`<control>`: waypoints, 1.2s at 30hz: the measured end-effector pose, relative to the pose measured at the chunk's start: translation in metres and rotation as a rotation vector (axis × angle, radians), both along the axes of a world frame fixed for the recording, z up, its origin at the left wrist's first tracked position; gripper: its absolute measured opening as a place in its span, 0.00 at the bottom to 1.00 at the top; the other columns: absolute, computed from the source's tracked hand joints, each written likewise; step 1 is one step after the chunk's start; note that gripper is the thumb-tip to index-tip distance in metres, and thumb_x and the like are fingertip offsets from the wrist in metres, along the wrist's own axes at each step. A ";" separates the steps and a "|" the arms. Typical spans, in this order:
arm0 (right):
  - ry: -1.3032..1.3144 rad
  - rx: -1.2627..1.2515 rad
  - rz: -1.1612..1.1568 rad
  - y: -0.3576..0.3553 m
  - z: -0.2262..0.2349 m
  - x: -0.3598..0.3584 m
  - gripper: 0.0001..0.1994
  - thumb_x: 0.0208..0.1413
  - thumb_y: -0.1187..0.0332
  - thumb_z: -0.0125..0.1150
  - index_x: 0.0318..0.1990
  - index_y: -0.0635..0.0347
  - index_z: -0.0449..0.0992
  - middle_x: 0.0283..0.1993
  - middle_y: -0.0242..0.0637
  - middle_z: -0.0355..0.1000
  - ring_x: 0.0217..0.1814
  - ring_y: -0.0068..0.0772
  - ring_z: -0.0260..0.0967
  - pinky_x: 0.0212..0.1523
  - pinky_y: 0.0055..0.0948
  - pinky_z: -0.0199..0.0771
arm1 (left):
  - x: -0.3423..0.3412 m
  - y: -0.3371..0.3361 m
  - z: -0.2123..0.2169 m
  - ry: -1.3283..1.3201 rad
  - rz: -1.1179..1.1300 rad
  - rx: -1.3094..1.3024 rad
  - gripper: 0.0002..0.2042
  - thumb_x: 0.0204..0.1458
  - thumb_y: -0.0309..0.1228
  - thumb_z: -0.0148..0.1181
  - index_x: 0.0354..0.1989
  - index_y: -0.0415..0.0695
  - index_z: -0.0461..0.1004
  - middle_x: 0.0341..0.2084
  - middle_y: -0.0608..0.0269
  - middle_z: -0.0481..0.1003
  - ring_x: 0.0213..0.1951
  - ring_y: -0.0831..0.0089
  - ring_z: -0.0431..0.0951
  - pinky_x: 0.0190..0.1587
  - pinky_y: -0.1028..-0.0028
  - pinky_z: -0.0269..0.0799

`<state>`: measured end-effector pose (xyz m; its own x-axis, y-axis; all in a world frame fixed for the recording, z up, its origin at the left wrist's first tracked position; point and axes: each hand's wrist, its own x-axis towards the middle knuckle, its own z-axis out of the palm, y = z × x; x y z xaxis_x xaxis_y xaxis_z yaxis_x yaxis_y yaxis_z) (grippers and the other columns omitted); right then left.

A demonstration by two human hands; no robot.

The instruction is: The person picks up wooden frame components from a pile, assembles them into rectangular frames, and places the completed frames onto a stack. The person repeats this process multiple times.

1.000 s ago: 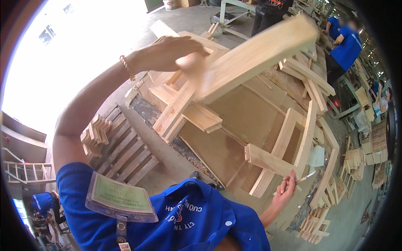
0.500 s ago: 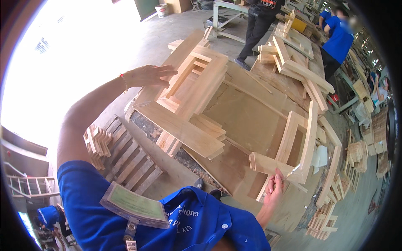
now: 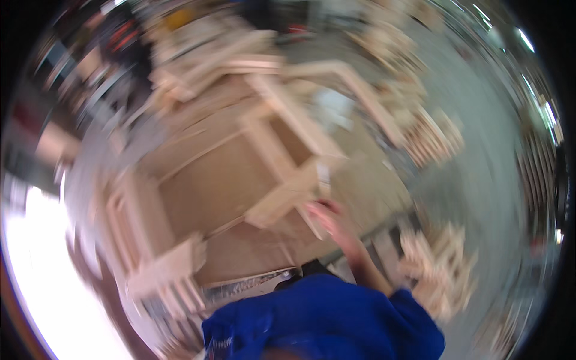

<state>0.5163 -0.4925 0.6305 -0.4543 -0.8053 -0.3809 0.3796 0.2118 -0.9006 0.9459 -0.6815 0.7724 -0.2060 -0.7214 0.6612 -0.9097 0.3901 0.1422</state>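
Motion smears the whole head view. My right hand [image 3: 329, 217] is beside the near corner of a pale wooden frame [image 3: 291, 183] lying on the worktable. A slim whitish thing [image 3: 324, 177] shows just beyond my fingertips, against the frame. Whether my hand holds it, or how far the fingers are closed, is lost in the blur. My left hand is out of view. Toward the left side of the table stands a stack of joined wooden frames [image 3: 150, 231].
Brown board covers the worktable [image 3: 210, 180]. More wooden frames [image 3: 222, 66] lie at its far end, with a white sheet-like thing [image 3: 334, 108] nearer. Stacked wooden pieces [image 3: 438, 270] stand off the right edge. A person in dark clothing [image 3: 126, 42] is at the far left.
The view has swung to the right, so the frame stack now lies farther left. My left hand, previously over that stack, has gone from view. My right hand remains by the near frame.
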 end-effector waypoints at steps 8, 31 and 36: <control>0.056 -0.222 0.130 -0.031 -0.002 -0.001 0.13 0.52 0.58 0.62 0.29 0.60 0.75 0.23 0.25 0.67 0.25 0.15 0.63 0.27 0.20 0.63 | -0.130 0.088 -0.056 0.257 -0.326 0.185 0.18 0.59 0.34 0.49 0.54 0.36 0.67 0.54 0.50 0.67 0.58 0.56 0.65 0.60 0.61 0.60; 0.089 -0.347 0.644 -0.353 -0.023 -0.096 0.18 0.60 0.57 0.43 0.50 0.58 0.72 0.47 0.36 0.73 0.11 0.06 0.43 0.10 0.10 0.38 | -0.180 0.084 -0.125 0.693 -0.037 0.417 0.12 0.51 0.28 0.56 0.45 0.45 0.73 0.33 0.57 0.77 0.36 0.59 0.79 0.37 0.66 0.75; 0.177 -0.131 0.552 -0.492 -0.019 -0.143 0.27 0.58 0.48 0.46 0.55 0.61 0.68 0.52 0.36 0.72 0.10 0.10 0.40 0.08 0.14 0.39 | -0.211 0.078 -0.106 0.931 -0.149 0.672 0.12 0.56 0.32 0.54 0.48 0.44 0.72 0.35 0.59 0.77 0.40 0.67 0.78 0.42 0.70 0.74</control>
